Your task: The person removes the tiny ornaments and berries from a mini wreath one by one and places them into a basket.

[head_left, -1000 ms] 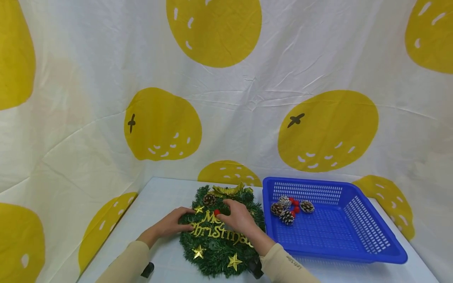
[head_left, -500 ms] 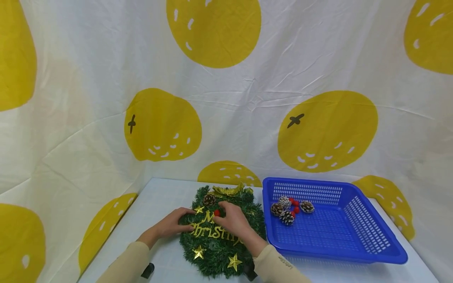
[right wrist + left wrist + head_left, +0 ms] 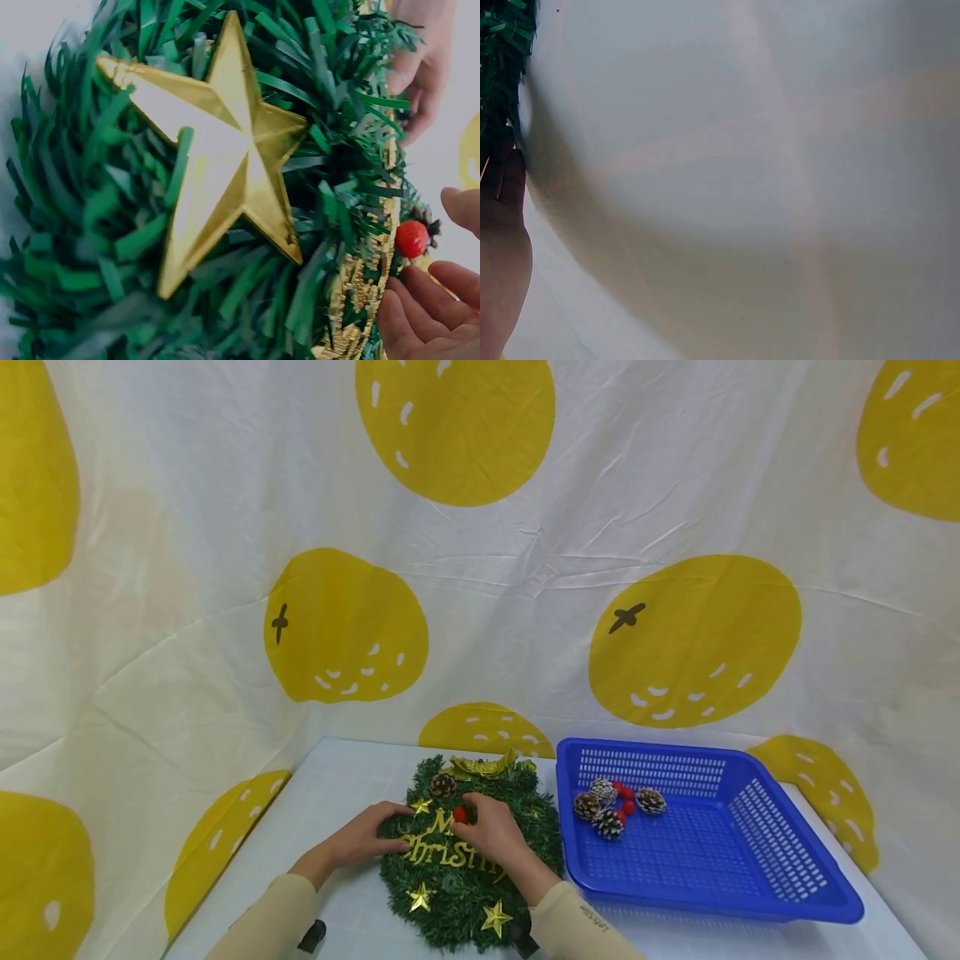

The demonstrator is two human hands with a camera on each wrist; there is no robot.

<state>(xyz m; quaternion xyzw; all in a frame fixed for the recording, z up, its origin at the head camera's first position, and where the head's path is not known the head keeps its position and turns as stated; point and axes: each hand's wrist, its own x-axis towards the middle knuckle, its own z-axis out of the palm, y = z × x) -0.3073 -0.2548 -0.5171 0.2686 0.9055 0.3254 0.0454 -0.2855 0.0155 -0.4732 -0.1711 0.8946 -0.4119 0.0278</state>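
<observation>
A green tinsel wreath (image 3: 450, 902) lies on the white table, with gold "Merry Christmas" lettering (image 3: 453, 856), gold stars (image 3: 244, 142) and a pine cone (image 3: 443, 784). My left hand (image 3: 367, 837) rests at its left edge, thumb and fingers spread on the greenery; only part of that hand shows in the left wrist view. Over the upper middle reaches my right hand (image 3: 491, 837), thumb and fingers around a red berry (image 3: 412, 238). In the right wrist view a gap shows between thumb and fingers behind the berry, with no clear pinch. The right hand covers some lettering.
A blue plastic basket (image 3: 697, 893) stands right beside the wreath. Inside lie several pine cones (image 3: 651, 799) and red berries (image 3: 628, 807). A gold bow (image 3: 482, 766) tops the wreath. Behind the table (image 3: 352, 768) hangs a white curtain (image 3: 495, 635) with yellow fruit prints.
My right hand has shifted slightly left over the lettering, bringing its thumb and fingers nearer around the red berry. My left hand stays in place on the wreath's edge.
</observation>
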